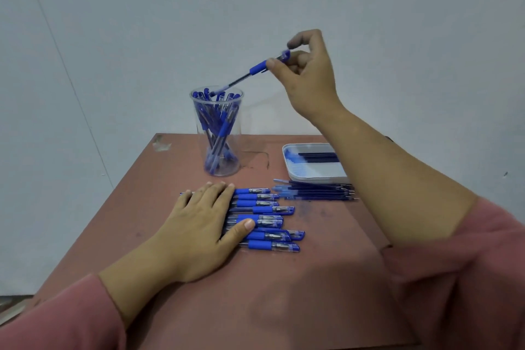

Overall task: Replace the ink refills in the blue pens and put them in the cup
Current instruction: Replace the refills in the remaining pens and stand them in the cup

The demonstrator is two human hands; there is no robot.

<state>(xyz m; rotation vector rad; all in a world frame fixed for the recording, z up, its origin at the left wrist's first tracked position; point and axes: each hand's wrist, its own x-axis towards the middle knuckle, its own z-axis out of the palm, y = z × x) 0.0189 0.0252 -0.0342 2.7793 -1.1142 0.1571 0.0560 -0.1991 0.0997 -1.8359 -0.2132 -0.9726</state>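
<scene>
Right grip (pixel 309 79) pinches a blue pen (pixel 257 69) tilted over the cup (pixel 235 145) at the surface's (pixel 284 293) eleven o'clock; left grip (pixel 201 224) lies flat on the pen row (pixel 264 210).

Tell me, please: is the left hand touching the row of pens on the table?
Touching. The head view shows the left hand lying flat on top of the pens, covering their left ends.
</scene>
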